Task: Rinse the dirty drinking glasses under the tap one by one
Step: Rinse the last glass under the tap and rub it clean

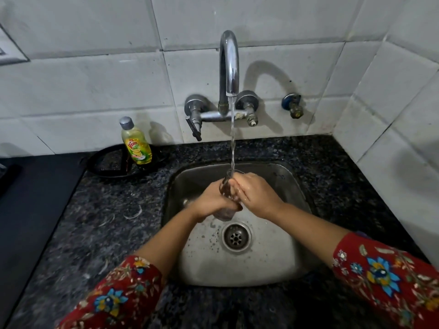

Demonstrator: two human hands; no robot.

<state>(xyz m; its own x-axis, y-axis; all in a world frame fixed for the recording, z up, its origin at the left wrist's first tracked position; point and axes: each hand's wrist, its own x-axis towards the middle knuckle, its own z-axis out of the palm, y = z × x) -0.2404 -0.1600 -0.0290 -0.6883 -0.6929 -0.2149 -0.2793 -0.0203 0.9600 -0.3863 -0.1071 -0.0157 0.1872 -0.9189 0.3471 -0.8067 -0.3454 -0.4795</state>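
With the left hand (213, 200) gripping the clear drinking glass (226, 198) and the right hand (255, 195) rubbing its rim, the person should keep it tilted toward twelve o'clock under the curved chrome tap (228, 65).

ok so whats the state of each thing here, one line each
tap: running, stream falling into the glass
glass: held under the stream, over the sink
left hand: wrapped round the glass
right hand: on the glass, wet
sink: wet, drain uncovered
dish soap bottle: capped, upright on a black tray
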